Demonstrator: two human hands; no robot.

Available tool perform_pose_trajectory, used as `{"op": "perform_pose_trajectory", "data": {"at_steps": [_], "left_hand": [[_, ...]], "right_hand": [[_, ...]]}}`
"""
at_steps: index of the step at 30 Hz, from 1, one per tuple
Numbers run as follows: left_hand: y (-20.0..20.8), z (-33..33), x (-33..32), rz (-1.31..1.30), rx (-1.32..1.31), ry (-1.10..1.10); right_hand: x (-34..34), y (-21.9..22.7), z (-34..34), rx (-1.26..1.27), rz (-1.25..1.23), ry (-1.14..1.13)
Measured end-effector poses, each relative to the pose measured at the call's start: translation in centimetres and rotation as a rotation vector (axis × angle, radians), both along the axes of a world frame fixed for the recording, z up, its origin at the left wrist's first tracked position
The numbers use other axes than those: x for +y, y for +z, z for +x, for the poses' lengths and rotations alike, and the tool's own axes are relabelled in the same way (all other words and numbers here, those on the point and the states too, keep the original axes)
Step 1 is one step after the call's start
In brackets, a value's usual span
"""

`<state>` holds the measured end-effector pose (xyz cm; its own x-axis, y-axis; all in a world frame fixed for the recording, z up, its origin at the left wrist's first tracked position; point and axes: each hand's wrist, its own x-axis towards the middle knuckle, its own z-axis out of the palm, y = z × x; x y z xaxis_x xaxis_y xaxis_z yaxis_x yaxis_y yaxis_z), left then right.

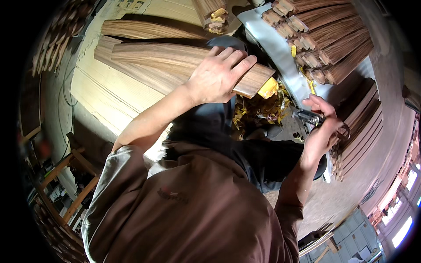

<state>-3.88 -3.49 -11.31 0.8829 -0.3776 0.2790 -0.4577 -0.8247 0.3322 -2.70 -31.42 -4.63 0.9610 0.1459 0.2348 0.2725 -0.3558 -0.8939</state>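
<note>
My left hand (217,76) is closed over a curved brown wooden slat (158,57), thumb and fingers around it near its right end. Yellow tape or wrapping (268,88) sits at that end. A second slat (131,72) lies partly beneath it, and another (140,30) lies behind. My right hand (322,127), out to the right, grips a small metal hand tool (309,116) with a dark curved loop (345,131) by the palm. The tool's exact kind is unclear, and its tip points left. One or two right fingers stick out. Hand and slat end are apart.
Cardboard (94,90) lies under the slats at left. Stacked wooden pieces (337,39) rest on a pale sheet (258,28) at right, with more strips (362,127) nearer. Yellow scraps (258,109) are heaped between my legs. A taped bundle (212,13) stands at the back.
</note>
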Motion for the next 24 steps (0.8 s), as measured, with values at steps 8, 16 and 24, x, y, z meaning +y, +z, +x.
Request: {"op": "perform_pose_trajectory", "data": {"at_steps": [8, 16, 24], "left_hand": [[-0.2, 0.4, 0.1, 0.007, 0.018, -0.015], [0.0, 0.3, 0.3, 0.019, 0.052, -0.002], [0.3, 0.3, 0.1, 0.015, 0.081, -0.015]], "right_hand": [[2.6, -2.7, 2.1, -0.22, 0.233, 0.144], [2.5, -3.2, 2.2, -0.34, 0.024, 0.349], [2.2, -1.8, 1.7, -0.412, -0.085, 0.418]]}}
